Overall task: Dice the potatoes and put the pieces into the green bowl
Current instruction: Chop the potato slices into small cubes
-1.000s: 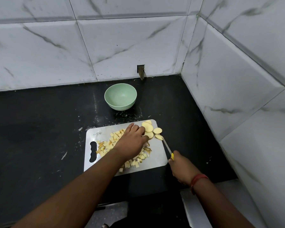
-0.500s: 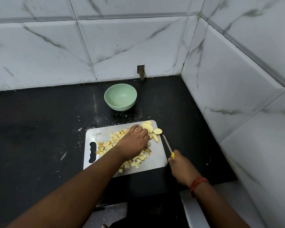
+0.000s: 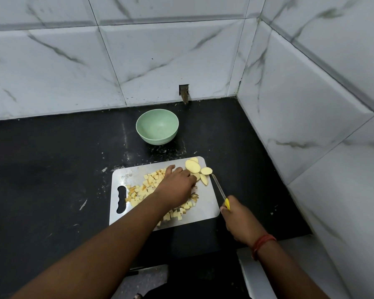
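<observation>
A steel cutting board point(image 3: 205, 209) lies on the black counter. Diced potato pieces point(image 3: 148, 186) are heaped across its middle and left. Several potato slices point(image 3: 193, 166) lie at its far right corner. My left hand point(image 3: 177, 186) rests over the dice, fingertips touching the slices; what its fingers do underneath is hidden. My right hand point(image 3: 238, 216) grips a knife point(image 3: 218, 186) by its yellow handle at the board's right edge, the blade tip next to the slices. The green bowl point(image 3: 157, 126) stands empty behind the board.
White marble-tiled walls close the counter point(image 3: 41, 169) at the back and right. A small dark bracket point(image 3: 184, 93) sticks out of the back wall behind the bowl. White crumbs dot the counter left of the board.
The knife blade has swung off the slices to the board's right edge. My left hand has slid slightly toward the slices, which now lie closer together.
</observation>
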Demonstrator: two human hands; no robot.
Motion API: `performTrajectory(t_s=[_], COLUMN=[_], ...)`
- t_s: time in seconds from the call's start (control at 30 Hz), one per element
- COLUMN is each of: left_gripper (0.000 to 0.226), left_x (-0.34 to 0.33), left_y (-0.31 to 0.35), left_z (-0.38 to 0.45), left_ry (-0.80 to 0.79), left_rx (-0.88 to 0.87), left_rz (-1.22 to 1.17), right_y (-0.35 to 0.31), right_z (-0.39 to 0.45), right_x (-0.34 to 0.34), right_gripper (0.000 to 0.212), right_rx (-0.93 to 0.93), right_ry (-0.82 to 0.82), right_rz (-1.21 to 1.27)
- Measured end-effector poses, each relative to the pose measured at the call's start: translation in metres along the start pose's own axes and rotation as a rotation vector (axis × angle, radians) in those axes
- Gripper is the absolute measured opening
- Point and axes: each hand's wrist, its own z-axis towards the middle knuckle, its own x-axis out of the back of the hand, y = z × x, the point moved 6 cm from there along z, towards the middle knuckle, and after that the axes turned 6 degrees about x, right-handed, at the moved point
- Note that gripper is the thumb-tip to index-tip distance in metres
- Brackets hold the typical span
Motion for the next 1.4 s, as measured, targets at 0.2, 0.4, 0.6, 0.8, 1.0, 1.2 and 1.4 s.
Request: performTrajectory(t_s=[0.2, 0.4, 0.6, 0.8, 1.0, 1.2, 1.4], left_gripper=[0.027, 0.016, 0.021, 0.033, 0.042, 0.054, 0.062], left_x=[0.004, 0.009, -0.004, -0.014, -0.02, -0.028, -0.028], left_y=[0.004, 0.019, 0.043, 0.04, 0.045, 0.049, 0.051], left_z=[0.002, -0.001, -0.015, -0.043, -0.047, -0.046, -0.046], left_ry=[0.009, 0.118, 0.213, 0.356, 0.316, 0.284, 0.258], left_rx=[0.047, 0.09, -0.054, -0.134, -0.103, -0.117, -0.044], left_rz=[-0.053, -0.228, -0.052, -0.05, -0.054, -0.107, -0.185], right_y=[0.001, 0.007, 0.009, 0.013, 0.007, 0.004, 0.003], right_z=[-0.002, -0.004, -0.006, -0.009, -0.013, -0.015, -0.019], right_x=[0.004, 0.007, 0.007, 0.005, -0.002, -0.005, -0.012], right_gripper=[0.017, 0.017, 0.016, 0.017, 0.021, 0.02, 0.015], right_rx=[0.016, 0.009, 0.002, -0.014, -0.004, -0.009, -0.02], right_ry=[0.027, 0.06, 0.07, 0.054, 0.012, -0.005, -0.032], right_rz=[0.036, 0.089, 0.114, 0.087, -0.004, -0.046, -0.072])
